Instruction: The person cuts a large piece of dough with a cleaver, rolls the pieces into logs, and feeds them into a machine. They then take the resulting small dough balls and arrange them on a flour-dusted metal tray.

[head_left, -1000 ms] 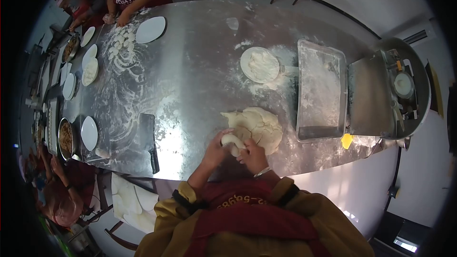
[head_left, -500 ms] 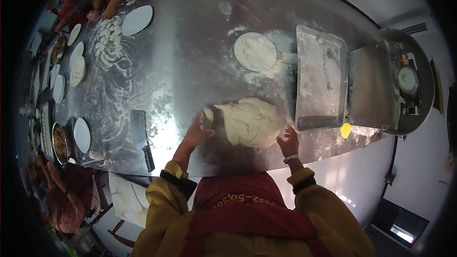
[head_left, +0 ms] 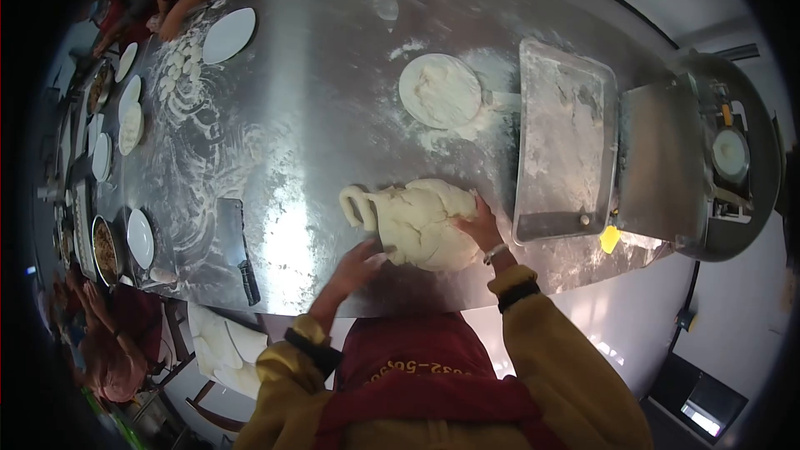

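Note:
A large, creased lump of dough [head_left: 425, 229] lies on the metal table in front of me. A looped strip of dough [head_left: 357, 207] lies at its left side, touching the lump. My right hand [head_left: 482, 227] grips the lump's right side, thumb on top and fingers round the far edge. At the lower left of the lump my left hand [head_left: 358, 265] is open, its fingers stretched toward the dough and holding nothing.
Beyond the dough stands a plate of flour [head_left: 440, 92]. To the right are a floured metal tray [head_left: 565, 137] and a yellow scraper [head_left: 610, 238]. A cleaver [head_left: 232, 229] lies left. Farther left are white plates [head_left: 229, 36], a bowl of filling [head_left: 106, 248] and other people.
My left hand has let go of the dough strip, now a loop beside the lump, and moved nearer me. My right hand has moved left onto the lump.

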`<action>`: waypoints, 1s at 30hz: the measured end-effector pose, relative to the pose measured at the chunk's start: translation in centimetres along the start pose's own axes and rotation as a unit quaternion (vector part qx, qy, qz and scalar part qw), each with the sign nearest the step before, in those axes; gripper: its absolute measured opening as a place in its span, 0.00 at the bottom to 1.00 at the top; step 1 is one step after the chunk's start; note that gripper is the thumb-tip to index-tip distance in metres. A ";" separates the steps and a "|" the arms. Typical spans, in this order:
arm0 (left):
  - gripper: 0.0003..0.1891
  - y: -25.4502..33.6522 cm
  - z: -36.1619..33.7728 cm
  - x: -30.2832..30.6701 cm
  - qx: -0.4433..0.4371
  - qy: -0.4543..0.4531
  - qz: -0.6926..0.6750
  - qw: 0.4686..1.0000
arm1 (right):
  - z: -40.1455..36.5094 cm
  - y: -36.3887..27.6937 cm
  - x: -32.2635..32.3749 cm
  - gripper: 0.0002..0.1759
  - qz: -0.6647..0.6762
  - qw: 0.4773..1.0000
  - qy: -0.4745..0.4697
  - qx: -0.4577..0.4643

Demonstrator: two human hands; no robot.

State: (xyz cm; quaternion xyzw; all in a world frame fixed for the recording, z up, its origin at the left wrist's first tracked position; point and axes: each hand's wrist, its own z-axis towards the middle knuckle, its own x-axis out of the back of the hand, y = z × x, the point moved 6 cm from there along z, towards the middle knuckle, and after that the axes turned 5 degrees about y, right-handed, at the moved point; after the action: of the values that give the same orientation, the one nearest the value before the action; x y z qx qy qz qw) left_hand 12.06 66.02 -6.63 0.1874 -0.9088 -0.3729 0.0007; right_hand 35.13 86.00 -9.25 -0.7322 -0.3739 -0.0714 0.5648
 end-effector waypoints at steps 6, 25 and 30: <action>0.30 0.3 1.6 -4.1 0.016 0.149 -0.061 0.987 | 1.9 -3.1 -0.4 0.46 0.008 0.991 -0.131 -0.003; 0.28 14.2 -5.0 6.0 -0.311 0.386 0.331 0.803 | -3.9 -19.6 -5.9 0.28 -0.227 0.937 -0.082 0.254; 0.24 11.5 3.1 2.0 -0.269 0.299 0.475 0.783 | -4.3 -21.5 -2.4 0.36 -0.279 0.931 -0.026 0.233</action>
State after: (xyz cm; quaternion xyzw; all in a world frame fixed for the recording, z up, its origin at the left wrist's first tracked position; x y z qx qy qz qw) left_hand 5.88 74.89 -1.35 -0.1733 -0.7003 -0.4798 0.4994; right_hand 21.27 82.88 7.59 -0.4480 -0.5841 -0.1180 0.6665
